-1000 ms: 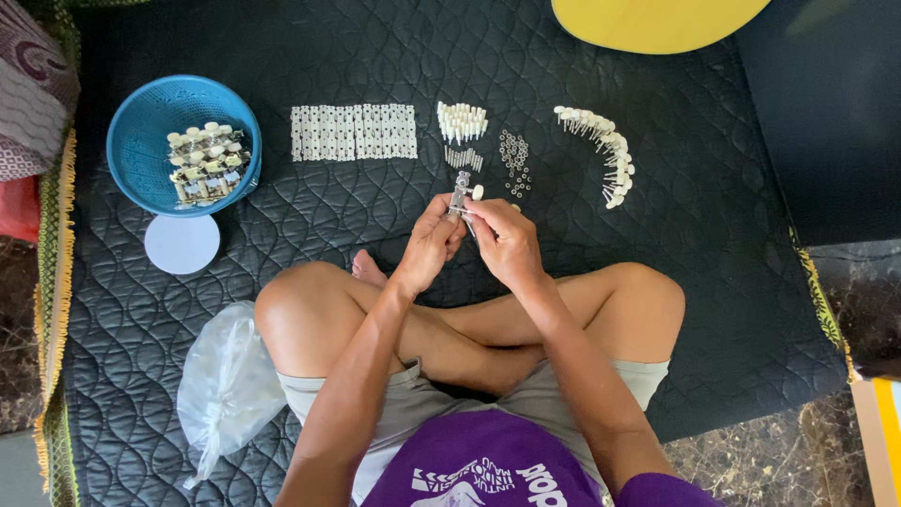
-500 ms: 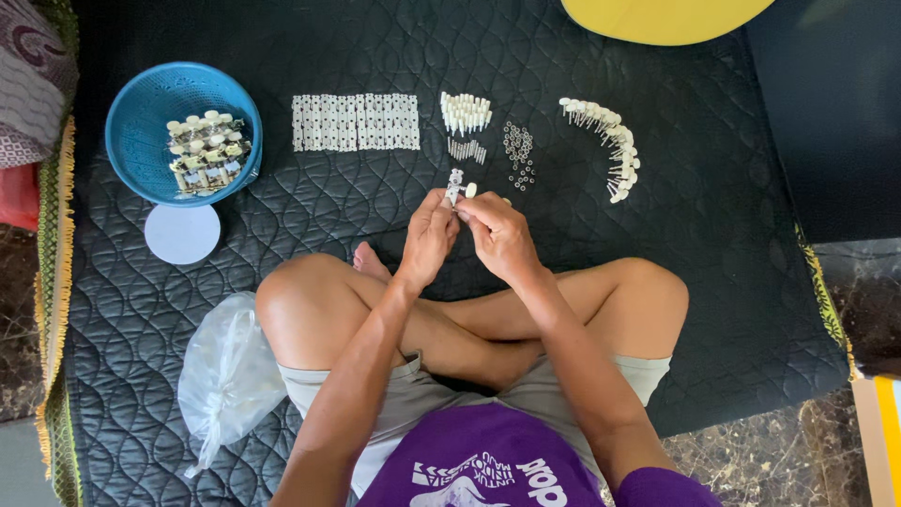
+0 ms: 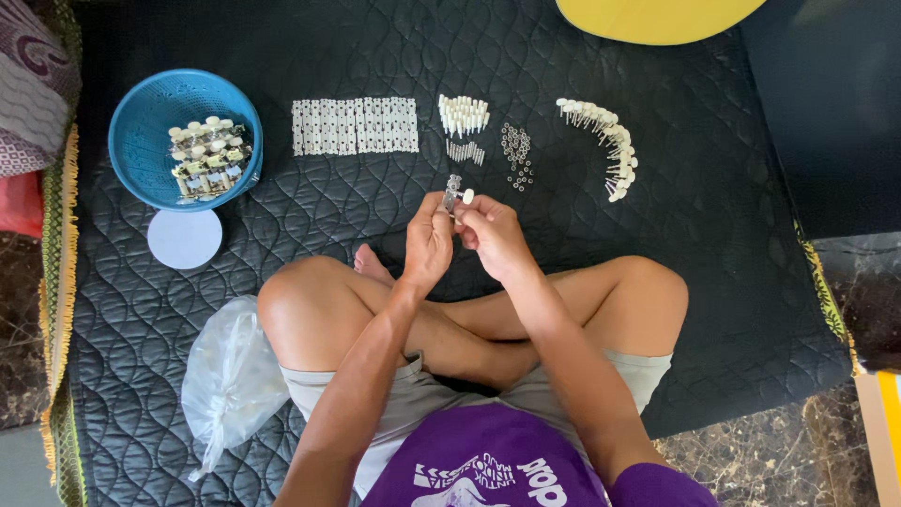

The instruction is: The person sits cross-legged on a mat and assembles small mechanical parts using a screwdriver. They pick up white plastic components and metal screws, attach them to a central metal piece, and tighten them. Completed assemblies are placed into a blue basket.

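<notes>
Cross-legged on a dark quilted mat (image 3: 657,169), a small metal part (image 3: 453,191) with a white knob (image 3: 467,196) is held up between both hands, just above the knees. The left hand (image 3: 427,246) is clenched around the part's near end, seemingly to steady it, while the right hand (image 3: 493,235) is pinched on the knob side, its grip closed on the same piece. Supplies are laid out in a far row, apparently sorted by kind so each can be reached in turn: a strip of pale plates (image 3: 355,126), a cluster of white pegs (image 3: 463,115), a few small screws (image 3: 465,151), a scatter of tiny rings (image 3: 515,150), and a curved line of knobbed pins (image 3: 605,145) at right. Finished-looking pieces are gathered in a blue basket (image 3: 141,122) at far left, with a white disc (image 3: 184,238) beside it. A clear plastic bag (image 3: 230,380) is seen by the left thigh.
</notes>
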